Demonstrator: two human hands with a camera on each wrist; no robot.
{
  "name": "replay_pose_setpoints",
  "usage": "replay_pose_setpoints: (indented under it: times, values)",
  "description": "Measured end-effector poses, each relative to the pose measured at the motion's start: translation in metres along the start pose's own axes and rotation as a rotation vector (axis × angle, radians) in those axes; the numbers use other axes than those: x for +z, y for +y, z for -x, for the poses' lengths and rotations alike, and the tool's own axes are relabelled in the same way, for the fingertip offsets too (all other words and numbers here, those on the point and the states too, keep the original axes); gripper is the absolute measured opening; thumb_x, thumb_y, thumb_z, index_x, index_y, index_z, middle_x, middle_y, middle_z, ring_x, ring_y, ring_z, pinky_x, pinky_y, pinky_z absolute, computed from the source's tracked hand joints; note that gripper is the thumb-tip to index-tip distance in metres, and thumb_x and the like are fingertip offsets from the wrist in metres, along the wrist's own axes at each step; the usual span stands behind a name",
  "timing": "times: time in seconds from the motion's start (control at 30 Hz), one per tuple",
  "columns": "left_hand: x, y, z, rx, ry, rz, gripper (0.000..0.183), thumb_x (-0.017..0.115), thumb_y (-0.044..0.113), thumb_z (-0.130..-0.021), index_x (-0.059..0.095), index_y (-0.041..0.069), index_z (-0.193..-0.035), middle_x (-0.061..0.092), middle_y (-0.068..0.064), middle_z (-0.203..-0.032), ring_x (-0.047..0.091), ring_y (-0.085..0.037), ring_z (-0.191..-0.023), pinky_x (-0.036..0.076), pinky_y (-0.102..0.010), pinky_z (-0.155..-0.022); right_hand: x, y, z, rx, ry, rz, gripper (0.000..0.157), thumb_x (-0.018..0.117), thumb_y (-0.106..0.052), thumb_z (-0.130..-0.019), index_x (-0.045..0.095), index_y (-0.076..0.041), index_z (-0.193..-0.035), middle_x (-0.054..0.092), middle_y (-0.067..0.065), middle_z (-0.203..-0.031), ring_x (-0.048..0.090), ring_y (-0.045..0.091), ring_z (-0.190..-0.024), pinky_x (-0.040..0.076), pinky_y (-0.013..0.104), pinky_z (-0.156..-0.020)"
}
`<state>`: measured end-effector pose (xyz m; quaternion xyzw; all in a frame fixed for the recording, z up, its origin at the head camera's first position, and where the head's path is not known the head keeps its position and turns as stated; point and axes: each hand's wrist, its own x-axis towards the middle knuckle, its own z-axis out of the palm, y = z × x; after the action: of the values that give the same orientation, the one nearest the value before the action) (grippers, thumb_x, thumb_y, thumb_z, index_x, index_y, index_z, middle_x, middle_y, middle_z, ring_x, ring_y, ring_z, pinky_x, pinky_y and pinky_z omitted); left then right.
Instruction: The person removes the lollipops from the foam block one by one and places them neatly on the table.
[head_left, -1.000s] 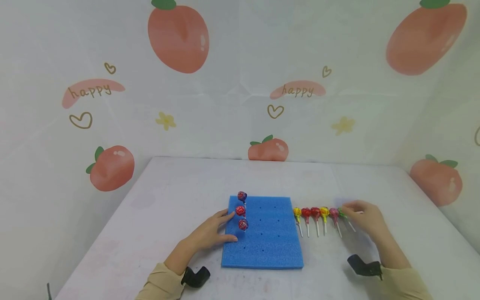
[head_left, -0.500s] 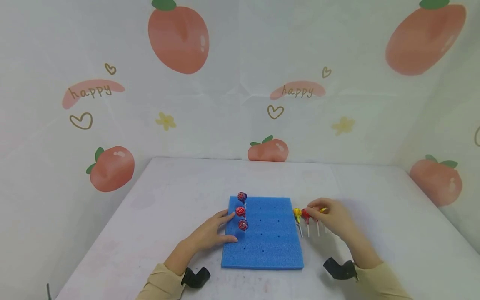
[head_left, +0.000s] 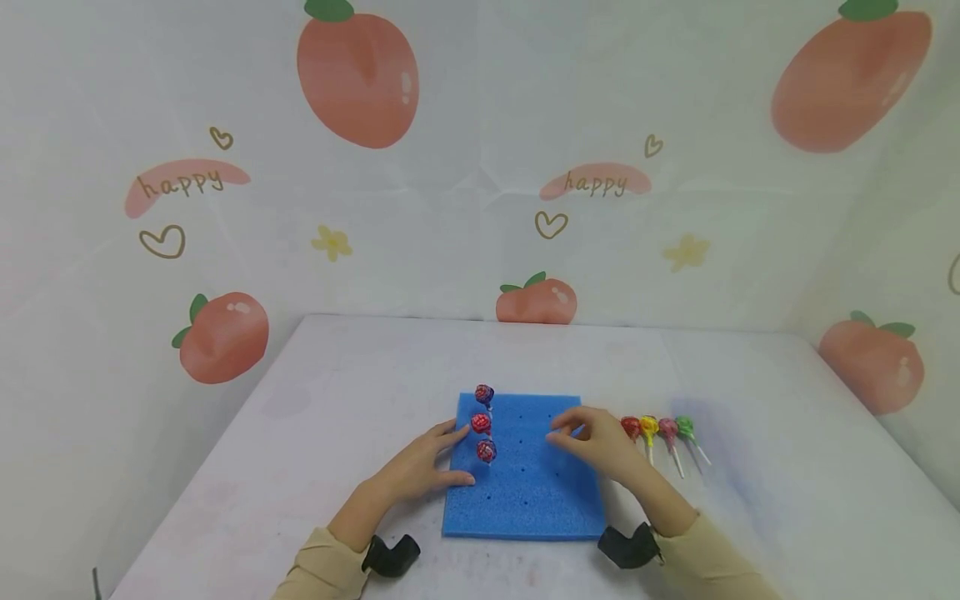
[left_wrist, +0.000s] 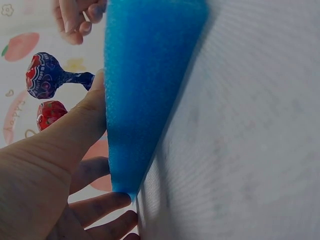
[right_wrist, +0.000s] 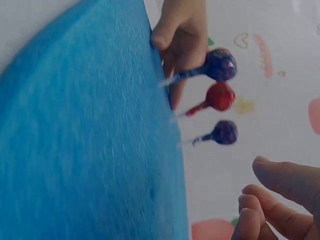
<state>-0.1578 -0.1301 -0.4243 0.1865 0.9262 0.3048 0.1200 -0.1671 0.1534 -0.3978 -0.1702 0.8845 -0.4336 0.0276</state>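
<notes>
A blue foam board [head_left: 540, 517] with rows of small holes lies on the white table. Three lollipops stand in its left column: a dark blue one [head_left: 484, 393] at the back, a red one [head_left: 481, 423], and a blue-and-red one [head_left: 486, 451] at the front. My left hand [head_left: 420, 462] rests against the board's left edge, its thumb over the top and its other fingers spread along the side. Over the board's right part hovers my right hand [head_left: 600, 442]. Its fingers are loosely bent, and nothing shows between them in the right wrist view.
Right of the board lies a row of lollipops, among them a red [head_left: 631, 428], a yellow [head_left: 649, 428], a pink [head_left: 668, 427] and a green one [head_left: 686, 427]. My right hand covers the row's left end. A fruit-printed cloth [head_left: 420, 275] hangs behind the table.
My right hand has moved left from the green lollipop, along the row and over the board, with nothing seen in it. The left hand and the board have stayed put.
</notes>
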Motion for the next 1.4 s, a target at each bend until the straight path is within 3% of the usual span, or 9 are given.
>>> replay_pose_setpoints:
  times: [0.57, 1.4]
  values:
    - [0.001, -0.002, -0.001, -0.003, -0.006, -0.006, 0.076, 0.070, 0.045, -0.079, 0.040, 0.014, -0.142, 0.031, -0.019, -0.151, 0.030, -0.042, -0.138, 0.032, -0.059, -0.107, 0.044, -0.018, -0.013, -0.077, -0.160, -0.059, 0.028, 0.067, -0.026, -0.086, 0.067, -0.004, -0.104, 0.067, 0.007, -0.088, 0.056, 0.004, -0.065, 0.048, 0.016, -0.058]
    - [0.000, -0.001, -0.001, 0.021, 0.009, -0.013, 0.075, 0.071, 0.042, -0.079, 0.042, 0.010, -0.141, 0.033, -0.021, -0.149, 0.032, -0.043, -0.136, 0.034, -0.059, -0.106, 0.064, -0.026, -0.018, -0.097, -0.243, -0.074, 0.023, 0.069, -0.019, -0.084, 0.066, -0.003, -0.100, 0.067, 0.012, -0.092, 0.054, 0.007, -0.064, 0.046, 0.016, -0.053]
